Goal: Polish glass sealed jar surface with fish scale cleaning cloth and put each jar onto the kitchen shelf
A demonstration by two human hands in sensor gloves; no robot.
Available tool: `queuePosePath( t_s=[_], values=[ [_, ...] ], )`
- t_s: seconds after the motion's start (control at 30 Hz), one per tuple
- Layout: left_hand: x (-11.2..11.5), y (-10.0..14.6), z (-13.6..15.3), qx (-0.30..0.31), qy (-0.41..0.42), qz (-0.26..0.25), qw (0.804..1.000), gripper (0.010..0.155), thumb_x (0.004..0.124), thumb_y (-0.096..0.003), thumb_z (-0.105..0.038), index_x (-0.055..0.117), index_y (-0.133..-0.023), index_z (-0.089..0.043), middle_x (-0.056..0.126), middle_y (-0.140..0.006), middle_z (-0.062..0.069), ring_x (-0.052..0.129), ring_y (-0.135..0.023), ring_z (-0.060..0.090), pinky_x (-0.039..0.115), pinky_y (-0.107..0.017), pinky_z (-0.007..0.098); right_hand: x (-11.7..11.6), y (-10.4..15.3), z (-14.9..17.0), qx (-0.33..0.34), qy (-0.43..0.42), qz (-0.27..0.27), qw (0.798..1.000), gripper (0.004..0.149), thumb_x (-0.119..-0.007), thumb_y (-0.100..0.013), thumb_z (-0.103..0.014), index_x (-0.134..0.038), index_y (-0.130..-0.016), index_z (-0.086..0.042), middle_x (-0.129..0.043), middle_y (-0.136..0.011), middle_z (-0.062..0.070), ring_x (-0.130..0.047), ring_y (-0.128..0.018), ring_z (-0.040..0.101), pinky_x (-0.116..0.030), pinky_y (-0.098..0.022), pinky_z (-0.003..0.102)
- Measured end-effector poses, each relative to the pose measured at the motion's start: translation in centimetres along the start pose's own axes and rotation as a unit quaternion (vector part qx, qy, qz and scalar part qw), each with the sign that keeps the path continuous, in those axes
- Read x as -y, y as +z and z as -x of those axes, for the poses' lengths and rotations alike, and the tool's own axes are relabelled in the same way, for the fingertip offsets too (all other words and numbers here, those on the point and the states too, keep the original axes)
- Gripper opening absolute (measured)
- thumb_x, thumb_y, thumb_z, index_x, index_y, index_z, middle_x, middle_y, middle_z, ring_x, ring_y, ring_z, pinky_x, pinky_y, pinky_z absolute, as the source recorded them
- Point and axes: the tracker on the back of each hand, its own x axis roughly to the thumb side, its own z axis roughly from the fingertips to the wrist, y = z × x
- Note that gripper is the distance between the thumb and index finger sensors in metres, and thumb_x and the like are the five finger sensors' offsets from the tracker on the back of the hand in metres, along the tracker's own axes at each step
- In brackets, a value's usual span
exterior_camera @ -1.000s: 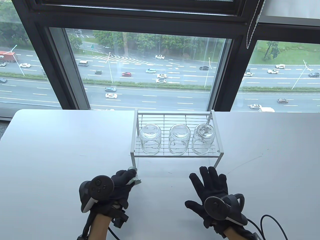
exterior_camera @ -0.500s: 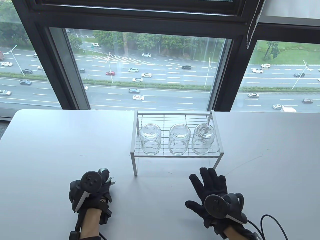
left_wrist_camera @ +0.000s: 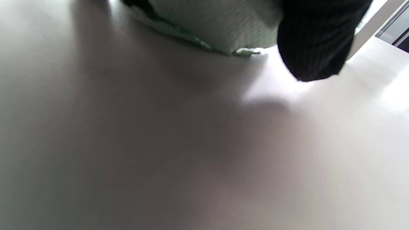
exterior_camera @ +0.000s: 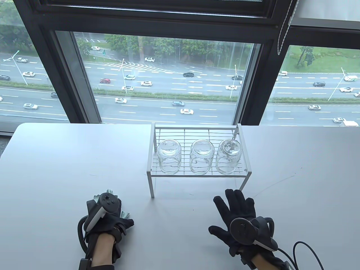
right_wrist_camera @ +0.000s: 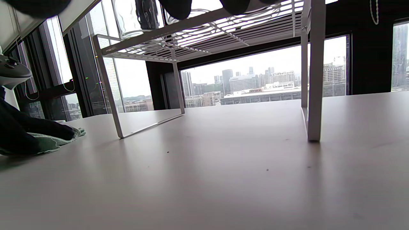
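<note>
Three clear glass jars [exterior_camera: 168, 156] [exterior_camera: 201, 156] [exterior_camera: 228, 156] stand upside down in a row on the white wire shelf [exterior_camera: 197, 173]. My left hand [exterior_camera: 119, 225] lies low on the table, left of the shelf's front leg, holding the pale green cleaning cloth [exterior_camera: 125, 215] bunched under its palm. Corners of the cloth stick out beside the glove. The left wrist view shows the cloth [left_wrist_camera: 217, 25] against the palm, next to one fingertip [left_wrist_camera: 316, 41]. My right hand [exterior_camera: 239, 206] rests flat on the table before the shelf, fingers spread, holding nothing.
The shelf's legs [right_wrist_camera: 313, 80] stand on the white table [exterior_camera: 56, 157], leaving an open gap beneath the rack. A window runs behind the table's far edge. A cable [exterior_camera: 306, 247] trails from my right wrist.
My left hand drew back from the shelf's front left leg with the cloth, moving left and nearer, then settled onto the table. The right hand and the jars stayed still.
</note>
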Motion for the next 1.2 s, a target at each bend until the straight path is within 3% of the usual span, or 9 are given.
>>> queuePosePath(
  t_s=[0.23,0.33,0.53,0.73,0.97,1.2],
  values=[
    [-1.4,1.2,0.1,0.020,0.045,-0.048,0.998,0.092,0.075,-0.0390,-0.076,0.035,-0.115,-0.041,0.031,-0.125,0.020,0.029,-0.112,0.053,0.043,-0.073,0.066,-0.1,-0.1,0.2,-0.006,-0.010,-0.008,1.000,0.091,-0.061,-0.039,-0.074,-0.035,-0.114,-0.030,-0.022,-0.121,0.018,-0.024,-0.108,0.047,-0.027,-0.071,0.072],
    [-2.3,2.4,-0.1,0.036,0.071,-0.060,0.995,0.090,0.071,-0.0404,-0.076,0.035,-0.115,-0.040,0.027,-0.125,0.020,0.026,-0.112,0.054,0.043,-0.073,0.066,0.0,-0.1,0.3,-0.007,-0.010,-0.006,1.000,0.091,-0.061,-0.039,-0.074,-0.035,-0.114,-0.030,-0.022,-0.121,0.018,-0.024,-0.108,0.047,-0.027,-0.071,0.072],
    [-4.0,4.8,-1.1,0.072,0.082,-0.113,0.988,0.086,0.070,-0.0420,-0.075,0.047,-0.115,-0.035,0.040,-0.123,0.025,0.038,-0.109,0.058,0.050,-0.071,0.066,0.0,-0.1,0.3,-0.007,-0.012,-0.004,1.000,0.090,-0.061,-0.039,-0.074,-0.035,-0.114,-0.031,-0.022,-0.121,0.017,-0.023,-0.108,0.047,-0.026,-0.071,0.072],
    [-4.9,7.9,-4.0,0.138,0.043,-0.171,0.975,0.086,0.068,-0.0428,-0.077,0.047,-0.115,-0.036,0.040,-0.125,0.022,0.036,-0.111,0.055,0.039,-0.070,0.071,0.0,-0.1,0.4,-0.009,-0.009,0.001,1.000,0.090,-0.061,-0.039,-0.074,-0.035,-0.114,-0.031,-0.022,-0.121,0.017,-0.023,-0.108,0.047,-0.026,-0.071,0.072],
    [-5.0,10.0,-6.0,0.166,0.025,-0.183,0.969,0.086,0.067,-0.0431,-0.077,0.044,-0.116,-0.037,0.039,-0.126,0.020,0.034,-0.111,0.057,0.035,-0.068,0.077,0.0,-0.1,0.5,-0.009,-0.010,0.004,1.000,0.090,-0.061,-0.039,-0.074,-0.035,-0.114,-0.031,-0.022,-0.121,0.017,-0.022,-0.108,0.047,-0.026,-0.071,0.072],
    [-2.9,11.0,-10.4,0.298,0.008,-0.190,0.935,0.087,0.066,-0.0443,-0.077,0.040,-0.117,-0.036,0.032,-0.127,0.019,0.024,-0.113,0.054,0.029,-0.069,0.075,0.2,0.0,0.7,-0.012,-0.008,0.008,1.000,0.091,-0.061,-0.039,-0.074,-0.033,-0.114,-0.031,-0.022,-0.121,0.017,-0.022,-0.108,0.047,-0.025,-0.071,0.072]
  ],
)
